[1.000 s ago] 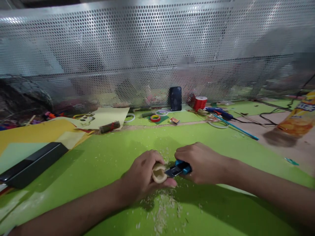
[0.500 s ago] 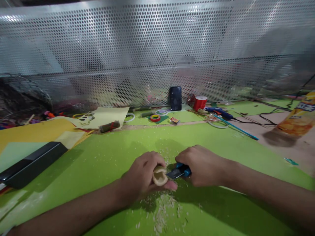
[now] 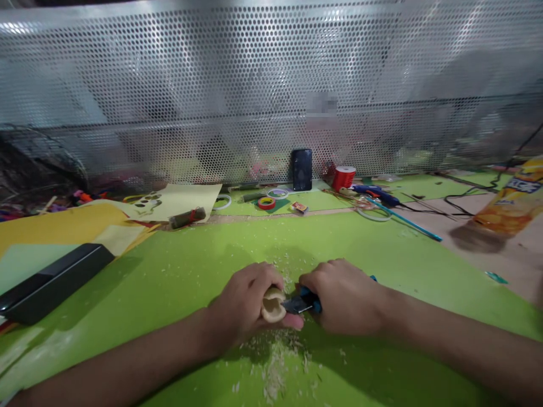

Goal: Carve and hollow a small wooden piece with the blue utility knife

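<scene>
My left hand (image 3: 244,302) is closed around a short pale hollow piece of bamboo (image 3: 272,304), its open end facing right. My right hand (image 3: 343,297) grips a blue-handled utility knife (image 3: 302,303), and the blade tip touches the rim of the bamboo. Both hands rest low over the green sheet (image 3: 178,271). Pale shavings (image 3: 278,362) lie scattered on the sheet just below the hands.
A black flat case (image 3: 51,282) lies at the left on yellow paper (image 3: 55,226). Along the perforated metal screen (image 3: 254,85) stand a phone (image 3: 301,169), a red spool (image 3: 343,177), tape rings (image 3: 267,202), a blue glue gun (image 3: 375,194). An orange bottle (image 3: 509,203) lies at the right.
My right hand with the knife has slid slightly down and left, closer against the bamboo. The left hand has held nearly still. More shavings lie below.
</scene>
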Action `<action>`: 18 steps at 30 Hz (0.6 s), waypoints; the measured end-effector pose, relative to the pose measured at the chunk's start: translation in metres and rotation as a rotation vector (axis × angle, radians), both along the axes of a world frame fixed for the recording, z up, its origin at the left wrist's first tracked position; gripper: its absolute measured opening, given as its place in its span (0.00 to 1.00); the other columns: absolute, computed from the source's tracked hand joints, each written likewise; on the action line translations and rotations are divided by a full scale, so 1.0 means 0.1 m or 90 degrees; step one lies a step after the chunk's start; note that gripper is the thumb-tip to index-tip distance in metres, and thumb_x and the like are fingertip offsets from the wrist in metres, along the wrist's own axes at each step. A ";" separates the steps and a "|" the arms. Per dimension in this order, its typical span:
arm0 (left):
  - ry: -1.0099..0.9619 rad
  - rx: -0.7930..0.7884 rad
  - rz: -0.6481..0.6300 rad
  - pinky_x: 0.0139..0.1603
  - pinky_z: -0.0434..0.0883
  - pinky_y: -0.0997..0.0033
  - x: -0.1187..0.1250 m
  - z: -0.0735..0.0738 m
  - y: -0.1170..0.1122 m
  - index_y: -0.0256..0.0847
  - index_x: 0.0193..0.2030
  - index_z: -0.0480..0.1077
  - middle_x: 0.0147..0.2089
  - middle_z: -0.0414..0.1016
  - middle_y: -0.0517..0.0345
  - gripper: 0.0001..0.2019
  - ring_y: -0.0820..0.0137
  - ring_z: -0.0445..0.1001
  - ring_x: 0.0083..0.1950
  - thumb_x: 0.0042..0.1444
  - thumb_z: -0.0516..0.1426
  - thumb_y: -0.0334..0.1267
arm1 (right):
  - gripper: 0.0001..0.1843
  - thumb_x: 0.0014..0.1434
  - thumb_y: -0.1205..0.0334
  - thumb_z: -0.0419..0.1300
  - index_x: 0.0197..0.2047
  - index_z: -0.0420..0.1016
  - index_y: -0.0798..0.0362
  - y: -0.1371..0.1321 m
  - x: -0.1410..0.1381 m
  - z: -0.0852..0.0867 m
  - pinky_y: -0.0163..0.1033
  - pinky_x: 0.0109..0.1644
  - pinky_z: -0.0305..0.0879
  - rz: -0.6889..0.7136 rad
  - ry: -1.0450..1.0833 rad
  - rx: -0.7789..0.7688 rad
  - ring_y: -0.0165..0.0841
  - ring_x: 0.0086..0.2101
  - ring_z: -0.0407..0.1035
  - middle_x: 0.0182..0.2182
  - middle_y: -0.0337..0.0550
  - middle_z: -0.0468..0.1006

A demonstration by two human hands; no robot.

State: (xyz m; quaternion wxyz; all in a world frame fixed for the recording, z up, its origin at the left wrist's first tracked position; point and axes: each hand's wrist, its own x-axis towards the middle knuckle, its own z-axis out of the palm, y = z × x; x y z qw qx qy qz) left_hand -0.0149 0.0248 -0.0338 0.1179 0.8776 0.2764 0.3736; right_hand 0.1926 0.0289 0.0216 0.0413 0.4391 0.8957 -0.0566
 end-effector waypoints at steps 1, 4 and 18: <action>-0.004 -0.013 -0.009 0.31 0.62 0.73 -0.01 -0.01 0.00 0.41 0.40 0.61 0.32 0.70 0.60 0.22 0.72 0.66 0.30 0.54 0.59 0.59 | 0.09 0.43 0.64 0.56 0.29 0.76 0.51 -0.01 -0.01 0.00 0.37 0.23 0.43 -0.003 -0.001 -0.004 0.33 0.21 0.66 0.24 0.45 0.78; -0.016 -0.054 -0.027 0.31 0.61 0.74 -0.02 -0.03 -0.01 0.41 0.40 0.62 0.33 0.70 0.60 0.22 0.72 0.66 0.30 0.53 0.60 0.57 | 0.08 0.43 0.65 0.56 0.29 0.75 0.51 -0.03 -0.01 0.00 0.36 0.23 0.43 -0.002 0.006 -0.017 0.32 0.20 0.64 0.23 0.44 0.77; -0.329 -0.403 -0.018 0.31 0.69 0.73 0.01 0.09 0.10 0.41 0.41 0.60 0.32 0.70 0.59 0.22 0.71 0.71 0.31 0.63 0.47 0.60 | 0.19 0.58 0.59 0.57 0.20 0.53 0.51 0.15 0.10 0.03 0.34 0.22 0.45 -0.019 0.432 -0.281 0.24 0.19 0.48 0.16 0.30 0.52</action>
